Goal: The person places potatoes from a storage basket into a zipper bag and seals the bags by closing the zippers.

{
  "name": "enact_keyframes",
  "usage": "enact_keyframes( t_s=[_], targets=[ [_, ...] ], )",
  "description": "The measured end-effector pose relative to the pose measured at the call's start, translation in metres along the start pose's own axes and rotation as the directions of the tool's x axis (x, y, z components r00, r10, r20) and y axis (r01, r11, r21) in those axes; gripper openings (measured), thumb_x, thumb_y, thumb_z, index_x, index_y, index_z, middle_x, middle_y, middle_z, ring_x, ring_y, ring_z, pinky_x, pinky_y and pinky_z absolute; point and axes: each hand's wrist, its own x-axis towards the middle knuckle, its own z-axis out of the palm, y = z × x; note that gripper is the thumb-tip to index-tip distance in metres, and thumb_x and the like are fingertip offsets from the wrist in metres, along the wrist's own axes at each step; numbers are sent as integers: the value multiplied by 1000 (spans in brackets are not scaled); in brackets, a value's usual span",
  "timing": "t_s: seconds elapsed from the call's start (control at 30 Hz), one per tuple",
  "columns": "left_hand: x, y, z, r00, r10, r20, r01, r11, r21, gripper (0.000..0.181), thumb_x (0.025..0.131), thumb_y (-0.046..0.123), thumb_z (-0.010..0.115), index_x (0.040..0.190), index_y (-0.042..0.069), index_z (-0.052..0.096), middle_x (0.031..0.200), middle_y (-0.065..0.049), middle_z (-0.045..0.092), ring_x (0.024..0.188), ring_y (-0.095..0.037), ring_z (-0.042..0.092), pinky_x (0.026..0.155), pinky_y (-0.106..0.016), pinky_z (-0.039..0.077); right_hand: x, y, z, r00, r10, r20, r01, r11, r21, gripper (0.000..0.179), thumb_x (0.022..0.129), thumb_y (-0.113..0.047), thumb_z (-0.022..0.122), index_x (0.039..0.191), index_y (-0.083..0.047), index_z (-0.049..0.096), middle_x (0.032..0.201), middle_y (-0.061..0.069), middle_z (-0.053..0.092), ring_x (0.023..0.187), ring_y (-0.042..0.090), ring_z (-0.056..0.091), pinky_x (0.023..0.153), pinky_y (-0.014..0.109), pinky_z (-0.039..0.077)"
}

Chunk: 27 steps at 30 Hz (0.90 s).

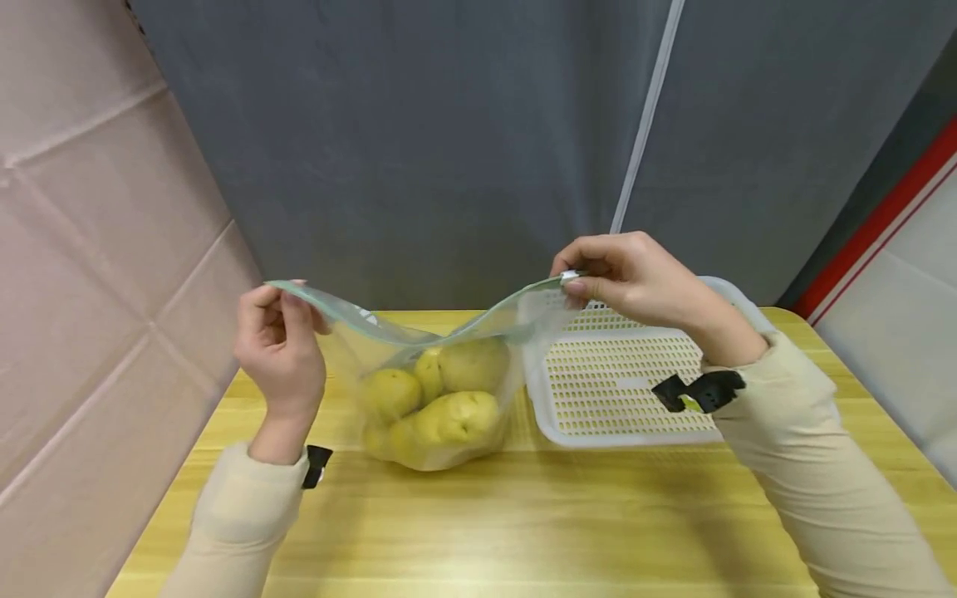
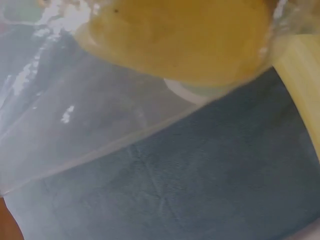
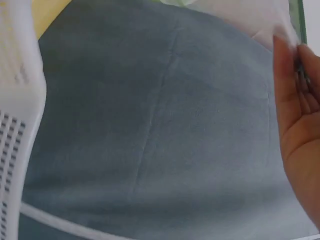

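Note:
A clear zip bag point(image 1: 516, 320) with a green seal strip hangs between both hands, and several yellow potatoes point(image 1: 437, 419) lie in its lower part. My left hand point(image 1: 284, 353) pinches the bag's upper left corner between thumb and fingers. At the opposite corner, by a small white slider point(image 1: 570, 276), the thumb and fingers of my right hand point(image 1: 635, 278) grip the strip. The top edge sags in the middle between them. In the left wrist view a potato point(image 2: 185, 40) shows large through the plastic. The right wrist view has the right hand point(image 3: 302, 125) at its edge, holding the bag.
A white perforated basket point(image 1: 549, 415) stands on the wooden table point(image 1: 463, 531) to the right of the bag, partly under the right forearm. A grey curtain point(image 1: 419, 149) hangs behind the table. A pale wall point(image 1: 97, 249) borders the left side.

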Motion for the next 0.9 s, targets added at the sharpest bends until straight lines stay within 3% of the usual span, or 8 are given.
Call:
enact_keyframes(
  t_s=[0.1,0.2,0.33,0.43,0.63,0.77,0.9],
  targets=[
    [2,3,2,1000,-19,4,20,999,-31,27,91,20,65,88,-7,63,64,9,60,48,0,52,48,-11,43,2,4,0,1000,19,19,-22,985,169,10,90,1,59,98,3,64,76,-1,65,68,11,62,65,22,54],
    [4,3,2,998,-39,46,40,999,-22,17,91,15,63,88,-1,64,64,10,59,48,0,52,48,-12,43,6,12,2,997,69,25,-73,958,276,11,91,0,58,99,5,63,77,-3,65,68,12,63,66,24,56],
    [8,-4,-2,990,-87,113,86,996,13,8,93,9,59,87,5,63,62,11,59,47,-1,50,48,-13,43,14,24,8,989,148,10,-144,945,294,15,93,-4,56,102,6,62,78,-5,65,69,10,63,68,24,57],
    [12,-14,-8,976,-177,126,171,984,53,10,94,7,57,87,10,62,62,10,59,46,-2,49,47,-13,43,21,30,12,978,209,-18,-197,946,258,19,95,-6,55,107,7,61,78,-7,64,71,9,64,69,23,56],
    [18,-28,-19,914,-387,120,368,917,152,11,95,14,57,86,19,62,62,10,59,47,-1,52,49,-12,47,32,41,20,947,310,-86,-294,943,157,24,95,-11,56,115,3,61,89,2,68,77,1,64,75,19,55],
    [18,-33,-20,878,-454,153,412,878,242,10,96,19,55,89,22,62,66,12,60,51,0,57,52,-13,51,36,49,26,927,341,-155,-324,938,128,25,94,-11,58,116,0,63,102,15,69,80,-1,64,77,18,55],
    [14,-36,-21,839,-516,173,453,839,303,9,98,19,52,93,22,60,72,15,62,56,1,58,57,-13,52,36,56,32,915,353,-194,-345,936,76,25,93,-10,59,117,-5,65,108,17,69,84,8,66,77,22,54]
  ],
)
